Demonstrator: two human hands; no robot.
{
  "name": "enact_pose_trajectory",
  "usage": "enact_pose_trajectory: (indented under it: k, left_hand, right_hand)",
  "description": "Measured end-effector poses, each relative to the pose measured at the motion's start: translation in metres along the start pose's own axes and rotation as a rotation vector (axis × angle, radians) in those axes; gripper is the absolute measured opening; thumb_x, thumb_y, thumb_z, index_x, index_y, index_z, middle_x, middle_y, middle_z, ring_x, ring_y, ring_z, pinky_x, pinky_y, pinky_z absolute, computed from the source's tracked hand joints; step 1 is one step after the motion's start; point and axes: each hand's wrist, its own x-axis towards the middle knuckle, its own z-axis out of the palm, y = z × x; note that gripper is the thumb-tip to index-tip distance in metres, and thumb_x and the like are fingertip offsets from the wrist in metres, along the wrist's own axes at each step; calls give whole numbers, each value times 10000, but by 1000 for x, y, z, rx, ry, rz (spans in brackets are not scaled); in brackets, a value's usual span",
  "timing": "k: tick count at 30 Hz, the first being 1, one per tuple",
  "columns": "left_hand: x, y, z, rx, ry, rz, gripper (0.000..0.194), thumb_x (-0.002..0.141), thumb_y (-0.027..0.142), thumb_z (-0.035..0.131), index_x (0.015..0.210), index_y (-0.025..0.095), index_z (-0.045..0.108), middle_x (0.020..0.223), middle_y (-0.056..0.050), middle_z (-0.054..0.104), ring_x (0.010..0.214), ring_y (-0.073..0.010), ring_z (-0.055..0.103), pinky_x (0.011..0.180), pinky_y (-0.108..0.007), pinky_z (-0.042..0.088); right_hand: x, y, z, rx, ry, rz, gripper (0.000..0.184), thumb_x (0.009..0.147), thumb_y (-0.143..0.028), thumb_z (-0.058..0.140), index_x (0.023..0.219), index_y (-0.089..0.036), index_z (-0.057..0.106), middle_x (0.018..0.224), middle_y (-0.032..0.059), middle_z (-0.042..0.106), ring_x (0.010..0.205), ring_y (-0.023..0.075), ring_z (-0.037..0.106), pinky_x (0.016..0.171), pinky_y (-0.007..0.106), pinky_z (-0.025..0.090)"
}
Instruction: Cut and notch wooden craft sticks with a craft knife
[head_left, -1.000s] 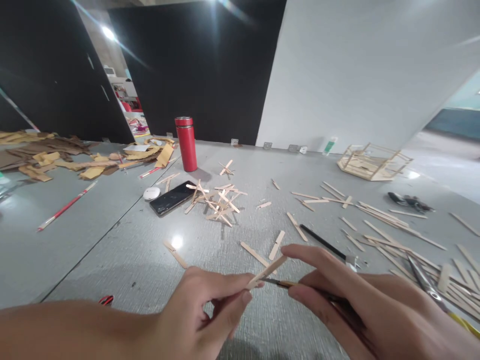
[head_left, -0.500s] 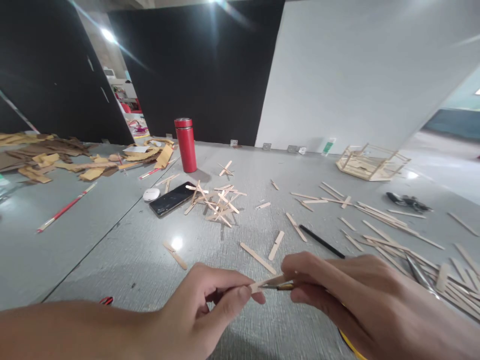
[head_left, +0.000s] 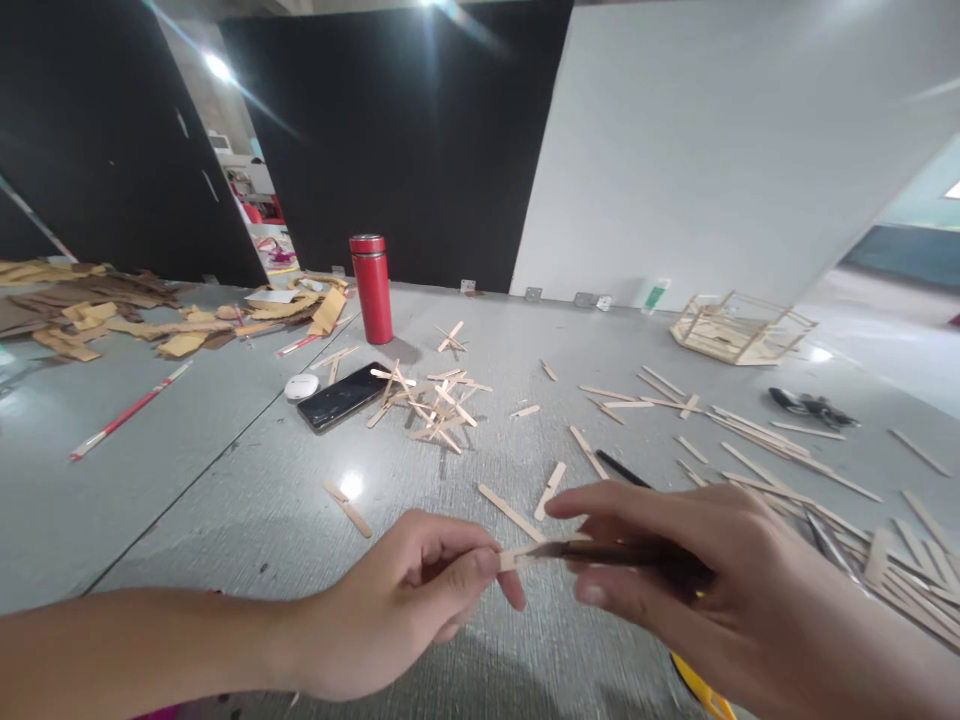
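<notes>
My left hand [head_left: 420,590] pinches one end of a short wooden craft stick [head_left: 516,560] between thumb and fingers. In my right hand [head_left: 697,580] are what look like yellow-handled scissors [head_left: 703,690], mostly hidden by the palm. Their dark blades [head_left: 600,551] point left and meet the free end of the stick. The thumb and index finger of that hand are spread on either side of the blades. Just beyond the hands lie a longer craft stick [head_left: 511,513] and a notched one [head_left: 551,490]. Another notched stick [head_left: 347,508] rests to the left.
A loose pile of sticks [head_left: 442,405] lies by a phone [head_left: 345,397], a white case [head_left: 301,387] and a red flask [head_left: 372,290]. More sticks [head_left: 780,440], a black pen [head_left: 622,467] and a stick-built frame [head_left: 742,330] are on the right. Cardboard scraps [head_left: 180,325] spread at far left.
My right hand has opened its thumb and index finger apart, and more of the dark blades shows at the stick. My left hand keeps its pinch, shifted slightly.
</notes>
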Motion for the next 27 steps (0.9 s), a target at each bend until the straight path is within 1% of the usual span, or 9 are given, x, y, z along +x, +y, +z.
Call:
enact_pose_trajectory:
  k: [3, 5, 7, 9, 13, 17, 19, 23, 27]
  left_hand:
    - [3, -1, -2, -99, -42, 12, 413, 1040, 525, 521, 976, 157, 696, 534, 102, 332, 479, -72, 266, 493, -218, 274]
    - [5, -2, -3, -111, -54, 4, 406, 1047, 516, 512, 997, 156, 693, 535, 100, 357, 466, -66, 273, 486, -214, 272]
    - [6, -3, -4, -93, -53, -2, 409, 1052, 516, 497, 995, 157, 685, 540, 91, 398, 459, -65, 307, 486, -216, 284]
    - [7, -4, -5, -107, -68, -3, 408, 1053, 522, 489, 988, 162, 667, 532, 91, 407, 446, -65, 318, 478, -218, 288]
    - [7, -3, -4, -69, -83, 1, 404, 1054, 509, 486, 983, 161, 680, 569, 68, 467, 454, -64, 367, 473, -207, 317]
    - [4, -1, 0, 235, 144, 217, 230, 1026, 363, 595, 1062, 202, 755, 892, -26, 674, 688, -95, 579, 602, -203, 451]
    - [2, -1, 1, 365, 224, 330, 166, 1003, 274, 632, 1100, 218, 755, 942, -31, 718, 764, -114, 622, 655, -206, 487]
    - [-1, -5, 0, 457, 188, 437, 155, 1001, 179, 604, 1062, 185, 747, 903, -41, 747, 754, -131, 665, 684, -234, 525]
    - [-2, -6, 0, 496, 157, 492, 155, 1004, 167, 592, 1049, 156, 740, 850, -53, 755, 699, -133, 670, 652, -244, 524]
  right_hand:
    - [8, -8, 13, 230, -152, 263, 167, 997, -431, 599, 973, -324, 725, 739, -58, 719, 631, 132, 613, 535, 253, 442]
    - [13, -12, 19, 388, -152, 359, 207, 986, -441, 608, 880, -303, 720, 748, -52, 708, 679, 139, 606, 564, 258, 436]
    - [16, -15, 23, 501, -123, 406, 145, 929, -419, 688, 878, -289, 725, 745, -51, 697, 670, 133, 592, 563, 254, 418]
    - [18, -15, 24, 558, -123, 437, 126, 894, -391, 719, 851, -273, 724, 734, -46, 689, 674, 133, 592, 573, 251, 414]
    - [17, -17, 24, 521, -131, 465, 256, 956, -427, 614, 792, -260, 717, 741, -16, 702, 731, 164, 616, 641, 282, 433]
    - [16, -17, 27, 434, -67, 474, 324, 949, -456, 601, 712, -261, 704, 665, -12, 651, 652, 162, 566, 550, 289, 373]
    - [14, -18, 28, 429, -50, 493, 320, 941, -451, 610, 697, -263, 696, 632, -20, 625, 599, 152, 525, 514, 285, 338]
    - [12, -21, 29, 453, -78, 524, 292, 936, -414, 610, 704, -252, 682, 612, -22, 593, 569, 144, 471, 506, 280, 319]
    - [11, -24, 29, 460, -110, 539, 328, 935, -420, 614, 667, -238, 668, 547, -52, 445, 507, 120, 336, 464, 279, 240]
